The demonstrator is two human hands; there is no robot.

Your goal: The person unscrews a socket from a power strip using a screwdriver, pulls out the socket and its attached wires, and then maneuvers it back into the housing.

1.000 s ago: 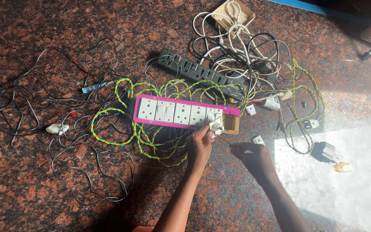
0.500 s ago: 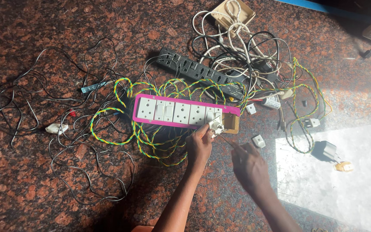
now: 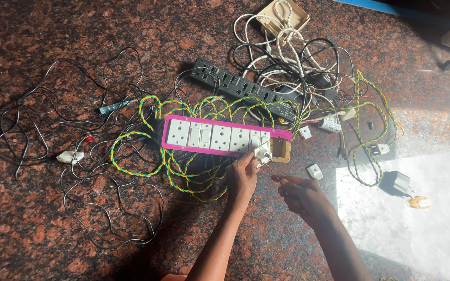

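A pink-framed extension board (image 3: 220,137) with white sockets and switches lies on the granite floor, its right end open as a small wooden box. My left hand (image 3: 242,174) pinches a loose white socket piece (image 3: 262,153) at that open end. My right hand (image 3: 302,196) holds a thin screwdriver (image 3: 273,171) whose tip points up at the white piece. Twisted green-and-yellow wire (image 3: 147,143) loops around and under the board.
A black power strip (image 3: 240,87) lies behind the board, tangled with white and black cables (image 3: 287,62). Thin black wires (image 3: 37,130) spread at left. Small white switch parts (image 3: 314,171), a grey plug (image 3: 395,182) and a beige box (image 3: 283,16) lie around.
My right hand has moved down and back, then come up with the screwdriver tip toward the white piece. My left hand stays at the board's right end.
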